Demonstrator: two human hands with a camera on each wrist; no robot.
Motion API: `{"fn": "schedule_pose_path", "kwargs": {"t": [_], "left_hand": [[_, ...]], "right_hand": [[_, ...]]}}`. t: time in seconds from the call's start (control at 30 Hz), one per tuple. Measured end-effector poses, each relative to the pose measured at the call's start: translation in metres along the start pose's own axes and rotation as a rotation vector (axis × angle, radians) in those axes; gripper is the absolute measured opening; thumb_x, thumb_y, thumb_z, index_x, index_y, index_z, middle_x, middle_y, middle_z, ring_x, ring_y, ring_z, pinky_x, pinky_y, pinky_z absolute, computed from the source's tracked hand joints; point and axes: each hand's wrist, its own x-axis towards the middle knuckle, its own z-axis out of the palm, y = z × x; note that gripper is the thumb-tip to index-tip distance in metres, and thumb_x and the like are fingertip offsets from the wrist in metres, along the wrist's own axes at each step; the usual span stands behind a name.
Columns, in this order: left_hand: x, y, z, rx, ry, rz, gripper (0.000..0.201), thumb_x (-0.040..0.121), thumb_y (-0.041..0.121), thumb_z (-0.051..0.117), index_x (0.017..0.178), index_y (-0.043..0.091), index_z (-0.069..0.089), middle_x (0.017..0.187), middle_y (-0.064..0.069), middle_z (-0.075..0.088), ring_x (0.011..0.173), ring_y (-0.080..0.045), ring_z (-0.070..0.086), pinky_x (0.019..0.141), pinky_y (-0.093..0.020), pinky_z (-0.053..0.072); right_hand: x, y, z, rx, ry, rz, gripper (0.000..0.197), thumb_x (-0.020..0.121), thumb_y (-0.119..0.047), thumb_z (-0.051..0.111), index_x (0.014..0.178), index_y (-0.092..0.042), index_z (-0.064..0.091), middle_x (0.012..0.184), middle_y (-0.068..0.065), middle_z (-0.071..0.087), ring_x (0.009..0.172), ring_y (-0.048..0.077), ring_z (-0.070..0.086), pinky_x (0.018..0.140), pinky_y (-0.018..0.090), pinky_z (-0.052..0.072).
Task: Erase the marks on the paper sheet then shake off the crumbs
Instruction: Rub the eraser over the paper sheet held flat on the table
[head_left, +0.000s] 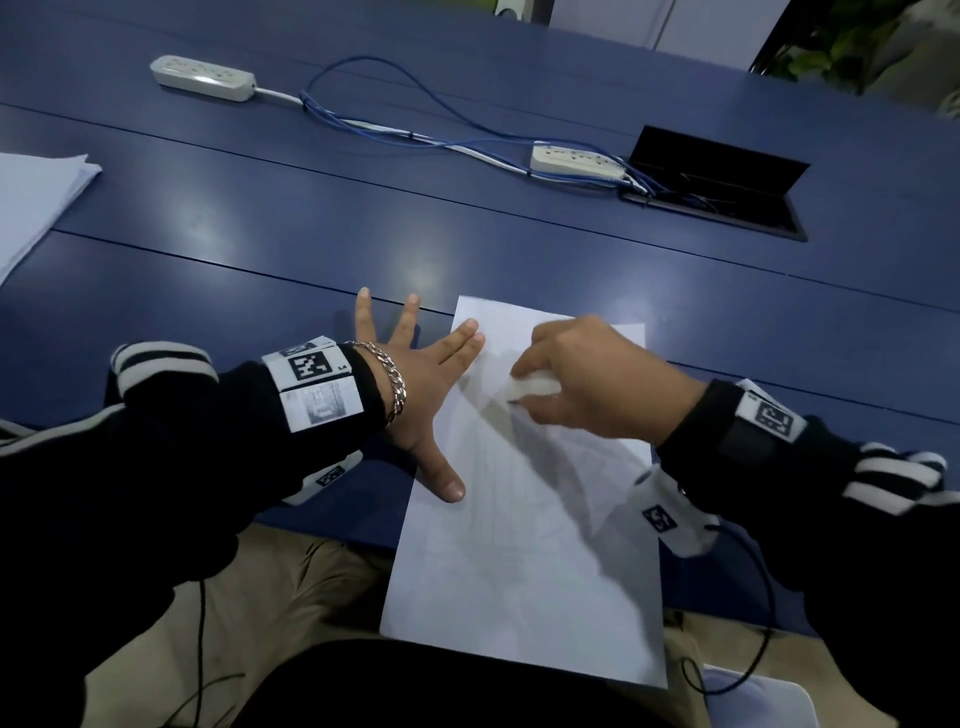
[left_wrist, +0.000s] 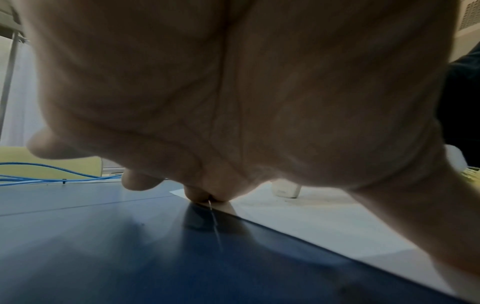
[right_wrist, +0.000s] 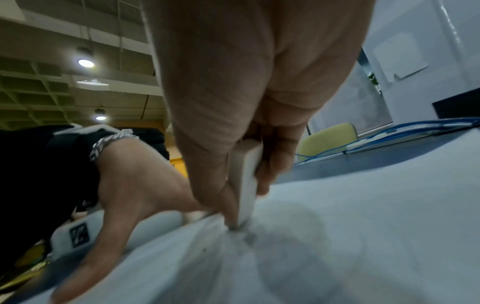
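A white paper sheet (head_left: 524, 545) lies at the near edge of the blue table (head_left: 260, 249), its lower part hanging over my lap. Faint grey marks show on its upper half. My left hand (head_left: 421, 374) lies flat with fingers spread, two fingertips and the thumb pressing the sheet's left edge. My right hand (head_left: 582, 384) pinches a white eraser (head_left: 530, 388) between thumb and fingers, its end down on the sheet. The right wrist view shows the eraser (right_wrist: 246, 179) upright on the paper (right_wrist: 337, 236). Beyond my left palm (left_wrist: 233, 92), the left wrist view catches the eraser (left_wrist: 285, 190).
Two white power strips (head_left: 202, 77) (head_left: 574, 161) joined by blue cables (head_left: 415, 119) lie across the far table. An open black cable hatch (head_left: 717, 182) sits at the right. A stack of white paper (head_left: 36, 202) rests at the left edge.
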Motion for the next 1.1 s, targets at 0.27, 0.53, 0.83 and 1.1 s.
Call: {"fn": "schedule_pose_path", "kwargs": {"t": [0.27, 0.53, 0.83, 1.1], "left_hand": [[0.001, -0.003, 0.002, -0.013, 0.004, 0.024, 0.174, 0.028, 0.111, 0.052, 0.150, 0.034, -0.043, 0.161, 0.021, -0.043, 0.150, -0.042, -0.037, 0.100, -0.086, -0.023], [0.003, -0.006, 0.005, -0.025, 0.016, 0.052, 0.175, 0.027, 0.112, 0.051, 0.151, 0.033, -0.043, 0.162, 0.019, -0.042, 0.153, -0.039, -0.034, 0.105, -0.082, -0.023], [0.003, -0.004, 0.004, -0.041, 0.078, 0.112, 0.151, 0.058, 0.105, 0.048, 0.158, 0.028, -0.033, 0.166, 0.010, -0.038, 0.154, -0.035, -0.033, 0.116, -0.073, -0.020], [-0.001, -0.009, 0.010, -0.059, 0.037, 0.151, 0.159, 0.050, 0.105, 0.056, 0.158, 0.030, -0.034, 0.166, 0.014, -0.038, 0.156, -0.030, -0.030, 0.116, -0.075, -0.017]], "right_hand": [[0.023, 0.007, -0.017, 0.026, 0.055, 0.041, 0.037, 0.087, -0.046, 0.070, 0.117, -0.023, 0.073, 0.108, -0.006, 0.075, 0.100, 0.016, 0.067, 0.082, 0.019, 0.042], [0.008, -0.016, 0.001, -0.058, -0.018, -0.032, 0.032, 0.089, -0.048, 0.065, 0.111, -0.025, 0.072, 0.096, -0.002, 0.068, 0.091, 0.023, 0.063, 0.081, 0.036, 0.051], [-0.013, 0.000, 0.001, -0.138, -0.044, 0.148, 0.043, 0.095, -0.051, 0.058, 0.125, -0.022, 0.067, 0.115, 0.000, 0.069, 0.110, 0.025, 0.060, 0.093, 0.041, 0.050], [0.002, -0.002, -0.008, -0.056, -0.035, 0.123, 0.036, 0.090, -0.048, 0.066, 0.117, -0.024, 0.072, 0.105, -0.003, 0.069, 0.103, 0.020, 0.061, 0.088, 0.031, 0.048]]}}
